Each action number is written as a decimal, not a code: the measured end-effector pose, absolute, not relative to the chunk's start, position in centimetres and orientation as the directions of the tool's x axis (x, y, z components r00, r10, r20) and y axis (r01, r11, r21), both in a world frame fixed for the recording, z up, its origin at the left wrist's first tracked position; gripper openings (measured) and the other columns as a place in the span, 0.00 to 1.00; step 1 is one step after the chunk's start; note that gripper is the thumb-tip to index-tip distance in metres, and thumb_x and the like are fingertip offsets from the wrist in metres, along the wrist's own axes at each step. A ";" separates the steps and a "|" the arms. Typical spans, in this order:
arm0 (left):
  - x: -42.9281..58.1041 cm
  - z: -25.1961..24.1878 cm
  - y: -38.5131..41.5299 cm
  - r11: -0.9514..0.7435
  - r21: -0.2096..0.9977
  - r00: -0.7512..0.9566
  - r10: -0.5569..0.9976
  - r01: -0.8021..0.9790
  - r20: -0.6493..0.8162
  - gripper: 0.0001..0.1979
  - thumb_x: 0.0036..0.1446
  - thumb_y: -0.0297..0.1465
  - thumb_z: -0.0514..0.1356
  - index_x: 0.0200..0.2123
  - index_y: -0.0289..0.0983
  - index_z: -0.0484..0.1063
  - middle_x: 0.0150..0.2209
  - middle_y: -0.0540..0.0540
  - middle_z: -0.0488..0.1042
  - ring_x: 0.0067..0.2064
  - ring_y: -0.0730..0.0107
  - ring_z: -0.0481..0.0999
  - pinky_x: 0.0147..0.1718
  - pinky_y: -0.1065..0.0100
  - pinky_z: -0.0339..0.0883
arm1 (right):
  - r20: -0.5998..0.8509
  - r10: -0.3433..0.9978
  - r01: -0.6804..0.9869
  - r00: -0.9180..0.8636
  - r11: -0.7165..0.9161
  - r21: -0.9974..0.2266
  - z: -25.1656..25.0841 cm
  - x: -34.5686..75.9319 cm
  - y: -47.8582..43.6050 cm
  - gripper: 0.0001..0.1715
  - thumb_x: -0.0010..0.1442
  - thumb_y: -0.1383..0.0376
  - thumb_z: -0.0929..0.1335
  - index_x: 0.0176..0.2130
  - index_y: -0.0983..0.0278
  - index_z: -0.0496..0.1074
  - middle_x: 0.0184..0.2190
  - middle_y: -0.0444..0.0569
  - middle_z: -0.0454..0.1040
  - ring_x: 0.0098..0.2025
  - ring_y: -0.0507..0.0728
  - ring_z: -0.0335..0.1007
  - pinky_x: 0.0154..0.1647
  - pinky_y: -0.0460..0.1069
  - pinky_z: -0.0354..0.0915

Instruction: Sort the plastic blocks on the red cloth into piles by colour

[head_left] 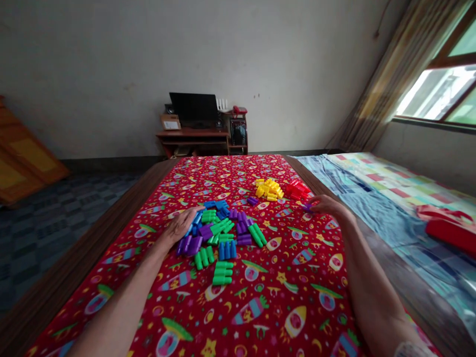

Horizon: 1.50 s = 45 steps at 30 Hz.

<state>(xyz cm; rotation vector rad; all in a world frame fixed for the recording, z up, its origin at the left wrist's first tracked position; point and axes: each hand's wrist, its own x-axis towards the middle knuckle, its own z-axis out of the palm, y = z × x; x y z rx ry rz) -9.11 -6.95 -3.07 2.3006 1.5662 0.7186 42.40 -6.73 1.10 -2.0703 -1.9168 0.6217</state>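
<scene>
My left hand [183, 223] rests at the left edge of the mixed pile, its fingers stretched out beside the blue plastic blocks [193, 225]. Ribbed green blocks [222, 225] and purple blocks [190, 245] lie close by in the same pile. Farther right, my right hand [325, 204] pinches a small purple block [308, 208] just above or on the red cloth; which of the two I cannot tell. Beyond that hand sits a heap of red blocks [296, 189]. To its left is a heap of yellow blocks [269, 189], with a lone purple block [252, 201] in front.
A red cloth [267, 307] printed with rockets covers the table. Along the right side runs a bed [345, 171] bearing a red object [448, 235]. A desk [193, 133] with a monitor [194, 108] stands at the far wall, a wooden cabinet [26, 153] at left.
</scene>
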 end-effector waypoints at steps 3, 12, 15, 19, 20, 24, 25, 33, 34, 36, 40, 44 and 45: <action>-9.0 -2.9 -6.9 -0.379 0.485 0.289 0.923 0.788 0.252 0.32 0.61 0.46 0.37 0.49 0.35 0.73 0.53 0.40 0.75 0.57 0.60 0.70 0.59 0.61 0.61 | -0.146 0.985 0.928 0.088 -0.135 -0.347 1.6 43.1 -7.3 0.09 0.48 0.66 0.71 0.32 0.67 0.79 0.23 0.48 0.77 0.29 0.55 0.74 0.28 0.44 0.64; -9.1 -2.9 -6.9 -0.387 0.501 0.287 0.920 0.774 0.266 0.33 0.61 0.48 0.38 0.49 0.35 0.74 0.52 0.41 0.75 0.57 0.59 0.71 0.59 0.60 0.60 | 0.336 0.903 0.885 -0.267 0.368 -0.286 1.8 27.2 -9.8 0.17 0.66 0.62 0.61 0.43 0.66 0.76 0.34 0.54 0.78 0.36 0.55 0.73 0.37 0.46 0.62; -9.1 -3.0 -6.9 -0.385 0.508 0.283 0.921 0.771 0.269 0.33 0.61 0.48 0.38 0.49 0.36 0.74 0.52 0.41 0.75 0.57 0.60 0.71 0.59 0.60 0.60 | 0.307 0.808 0.769 -0.502 0.580 -0.269 -0.8 22.1 -11.4 0.16 0.62 0.58 0.66 0.45 0.65 0.74 0.36 0.55 0.77 0.40 0.57 0.72 0.41 0.48 0.63; -9.0 -3.0 -6.9 -0.382 0.506 0.285 0.923 0.773 0.260 0.33 0.60 0.48 0.37 0.48 0.35 0.74 0.51 0.41 0.76 0.56 0.59 0.71 0.59 0.60 0.61 | 0.201 0.847 0.757 -0.492 0.530 -0.383 -1.4 20.9 -11.7 0.19 0.57 0.68 0.69 0.49 0.68 0.73 0.34 0.52 0.78 0.36 0.55 0.72 0.37 0.46 0.63; -9.0 -3.0 -6.9 -0.381 0.508 0.284 0.923 0.772 0.260 0.34 0.60 0.48 0.37 0.48 0.35 0.74 0.51 0.41 0.76 0.56 0.58 0.71 0.59 0.59 0.61 | 0.177 0.862 0.745 -0.475 0.501 -0.439 -1.0 21.2 -11.3 0.20 0.55 0.70 0.69 0.49 0.68 0.74 0.32 0.51 0.78 0.34 0.54 0.72 0.35 0.46 0.63; -9.0 -2.9 -6.9 -0.383 0.520 0.284 0.922 0.764 0.262 0.33 0.60 0.48 0.38 0.48 0.34 0.74 0.52 0.41 0.75 0.56 0.58 0.71 0.59 0.59 0.60 | 0.173 0.908 0.691 -0.381 0.404 -0.600 1.7 24.3 -9.1 0.15 0.51 0.72 0.69 0.40 0.67 0.79 0.30 0.47 0.78 0.32 0.52 0.72 0.33 0.44 0.62; -9.0 -2.9 -7.0 -0.382 0.522 0.282 0.923 0.763 0.263 0.33 0.60 0.48 0.39 0.48 0.35 0.74 0.52 0.41 0.75 0.56 0.58 0.71 0.59 0.59 0.60 | 0.173 0.921 0.695 -0.350 0.379 -0.611 2.4 25.4 -8.6 0.13 0.52 0.72 0.68 0.38 0.67 0.80 0.29 0.46 0.78 0.31 0.52 0.72 0.32 0.44 0.62; -8.9 -2.7 -7.0 -0.385 0.511 0.285 0.921 0.769 0.265 0.30 0.61 0.45 0.39 0.49 0.37 0.74 0.51 0.43 0.76 0.56 0.59 0.72 0.59 0.60 0.60 | 0.017 0.995 0.884 -0.097 0.094 -0.458 4.1 37.1 -7.6 0.10 0.48 0.73 0.68 0.28 0.66 0.81 0.21 0.45 0.76 0.24 0.51 0.70 0.26 0.43 0.60; -9.0 -2.8 -7.0 -0.382 0.509 0.284 0.922 0.771 0.262 0.30 0.61 0.45 0.39 0.49 0.37 0.74 0.52 0.43 0.76 0.56 0.60 0.72 0.59 0.61 0.60 | 0.005 0.997 0.901 -0.074 0.069 -0.428 4.0 38.1 -7.7 0.10 0.48 0.73 0.68 0.27 0.66 0.80 0.21 0.45 0.76 0.25 0.52 0.70 0.26 0.43 0.60; -9.0 -2.8 -6.9 -0.376 0.506 0.283 0.925 0.776 0.253 0.30 0.61 0.45 0.39 0.49 0.37 0.74 0.52 0.43 0.76 0.56 0.60 0.72 0.59 0.61 0.60 | 0.015 1.000 0.935 -0.010 0.014 -0.355 3.7 39.3 -7.9 0.09 0.47 0.73 0.69 0.26 0.66 0.80 0.21 0.47 0.77 0.27 0.53 0.72 0.27 0.44 0.60; -9.2 -3.0 -6.8 -0.380 0.502 0.287 0.923 0.777 0.255 0.30 0.61 0.46 0.39 0.49 0.37 0.74 0.52 0.43 0.76 0.56 0.60 0.72 0.58 0.61 0.61 | 0.257 0.960 0.958 0.115 -0.038 -0.286 3.5 37.8 -8.0 0.12 0.53 0.70 0.66 0.32 0.65 0.81 0.28 0.51 0.79 0.33 0.56 0.74 0.31 0.45 0.61; -9.2 -3.0 -6.8 -0.396 0.491 0.296 0.916 0.776 0.271 0.30 0.61 0.44 0.39 0.49 0.37 0.74 0.51 0.43 0.76 0.56 0.60 0.72 0.58 0.60 0.62 | 0.411 0.904 0.898 -0.114 0.271 -0.348 2.7 31.5 -7.9 0.15 0.61 0.67 0.63 0.36 0.65 0.79 0.31 0.51 0.79 0.34 0.55 0.74 0.35 0.46 0.63; -9.2 -3.0 -6.7 -0.401 0.489 0.302 0.914 0.775 0.272 0.30 0.61 0.44 0.39 0.48 0.36 0.74 0.51 0.42 0.76 0.56 0.60 0.72 0.58 0.60 0.62 | 0.403 0.888 0.859 -0.220 0.373 -0.351 2.3 29.7 -7.8 0.16 0.62 0.67 0.62 0.37 0.65 0.79 0.32 0.51 0.79 0.34 0.55 0.74 0.36 0.46 0.64</action>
